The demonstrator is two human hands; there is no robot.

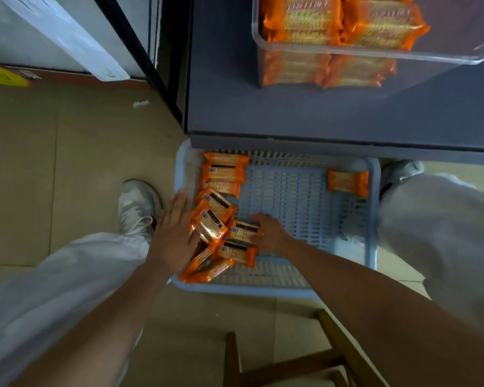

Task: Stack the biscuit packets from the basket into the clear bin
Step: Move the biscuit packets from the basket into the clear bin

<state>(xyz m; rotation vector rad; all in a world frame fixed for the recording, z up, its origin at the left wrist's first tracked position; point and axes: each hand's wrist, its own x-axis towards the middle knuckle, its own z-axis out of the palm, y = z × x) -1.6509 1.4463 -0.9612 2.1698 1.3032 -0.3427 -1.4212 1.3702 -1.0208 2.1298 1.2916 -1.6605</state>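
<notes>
Item: R hand (268, 233) – fingers curled down over the end of one biscuit packet (242, 231), apparently grasping it; thumb hidden, so firmness of hold n/k. L hand (173, 233) – released, fingers straight, palm flat against the side of the packet pile (213, 219), holding nothing. Pile sits at the left wall of the basket (373, 219), several pcs overlapping at mixed angles. One lone packet (348, 182) lies well apart at the right wall. Basket is on the floor between the feet, partly under the grey shelf (291, 107). Clear bin (375, 53) stands on top of the shelf, already holding stacked packets (302, 20) in two rows, several layers deep. Risks (judged): glossy film looks slick, so a one-ended grip may let the packet slide out on the lift; neighbours overlap it and may drag up w/ it, then drop; shelf edge overhangs the basket, so a rising hand may knock it; a hard squeeze may crack the biscuits inside; uneven placing may tip the rows in the bin. Materials: packets – orange crinkly film wrap, flat oblong, crimped ends, some w/ dark band and label; basket – pale blue plastic, slotted lattice base and walls, rounded corners; bin – transparent rigid plastic, rounded rim; shelf – matt dark grey, square-edged.
</notes>
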